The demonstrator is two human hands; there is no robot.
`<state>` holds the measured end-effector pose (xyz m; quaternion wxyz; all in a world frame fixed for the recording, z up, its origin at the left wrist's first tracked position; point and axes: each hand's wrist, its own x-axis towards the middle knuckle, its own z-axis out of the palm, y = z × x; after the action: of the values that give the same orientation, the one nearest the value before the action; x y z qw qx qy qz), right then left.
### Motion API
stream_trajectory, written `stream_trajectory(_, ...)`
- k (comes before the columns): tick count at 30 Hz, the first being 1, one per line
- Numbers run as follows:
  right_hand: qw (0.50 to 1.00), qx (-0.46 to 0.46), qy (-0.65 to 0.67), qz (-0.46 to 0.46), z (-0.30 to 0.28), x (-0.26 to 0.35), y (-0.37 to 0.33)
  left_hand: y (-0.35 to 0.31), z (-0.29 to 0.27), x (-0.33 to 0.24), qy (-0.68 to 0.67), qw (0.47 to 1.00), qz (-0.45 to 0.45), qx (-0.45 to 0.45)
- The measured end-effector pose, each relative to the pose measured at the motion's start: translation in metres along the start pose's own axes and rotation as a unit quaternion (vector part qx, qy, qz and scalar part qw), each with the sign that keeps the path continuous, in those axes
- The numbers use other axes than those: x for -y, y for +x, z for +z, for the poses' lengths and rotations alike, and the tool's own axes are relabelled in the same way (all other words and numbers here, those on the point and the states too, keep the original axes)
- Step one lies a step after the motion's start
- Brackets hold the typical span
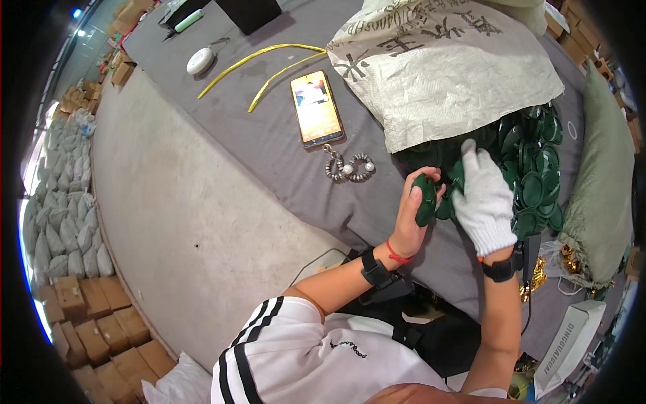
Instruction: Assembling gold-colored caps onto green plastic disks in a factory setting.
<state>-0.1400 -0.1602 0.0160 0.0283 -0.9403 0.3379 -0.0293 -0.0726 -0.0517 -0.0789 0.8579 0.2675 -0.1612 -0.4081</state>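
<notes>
Shirt (pixel 316 357): white with black sleeve stripes, closest below; a black band on each wrist.
Left hand (pixel 412 215): bare, fingers clamped round one dark green cap (pixel 425 199), held just above the table (pixel 269 148) edge.
Right hand (pixel 481 195): in a white knit glove, fingers spread and pressing into the cap pile (pixel 531 168); I cannot tell whether it grips any.
Progress: one cap is out and in hand; by my reckoning most of the work is left, since the heap spilling from the sack looks barely touched and no sorted batch shows.
Sack (pixel 437 64): large, off-white woven, black printed characters, lying over the pile's far side.
Green bag (pixel 602 175): dull olive, along the right edge of the table.
Box (pixel 562 350): long white carton with dark lettering, low right, beside gold bits (pixel 538 276).
Phone (pixel 316 108): gold-edged, screen lit, flat on grey cloth; bead bracelet (pixel 350 167) touching its near end.
Yellow strips (pixel 269 64): two, curved, farther back.
Cartons (pixel 94 330): brown, stacked on the floor at left, pale filled bags (pixel 60 195) beyond.
</notes>
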Motion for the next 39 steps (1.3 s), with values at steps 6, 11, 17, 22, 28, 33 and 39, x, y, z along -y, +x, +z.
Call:
stream_trajectory(6,0.940,-0.237,0.246,-0.019,0.008,-0.032,-0.019,0.001,-0.003,0.001,-0.037,0.999,-0.013,0.010)
stream_trajectory(11,0.959,-0.154,0.181,-0.152,-0.002,0.012,-0.045,-0.007,0.009,-0.010,-0.137,0.977,-0.147,0.070)
stream_trajectory(17,0.954,-0.130,0.225,-0.147,0.006,0.013,-0.050,0.000,0.006,-0.016,-0.184,0.965,-0.172,0.075)
stream_trajectory(22,0.928,-0.157,0.316,-0.120,0.014,0.007,-0.058,0.001,-0.005,-0.015,-0.293,0.910,-0.269,0.116)
stream_trajectory(28,0.960,-0.129,0.187,-0.165,0.010,0.014,-0.054,-0.005,0.006,-0.015,-0.202,0.930,-0.304,0.043)
stream_trajectory(33,0.940,-0.111,0.288,-0.144,0.013,0.009,-0.059,0.001,0.006,-0.019,-0.177,0.928,-0.318,0.081)
stream_trajectory(39,0.877,-0.148,0.448,0.086,0.022,-0.004,-0.058,0.004,-0.010,-0.013,-0.317,0.909,-0.237,0.132)
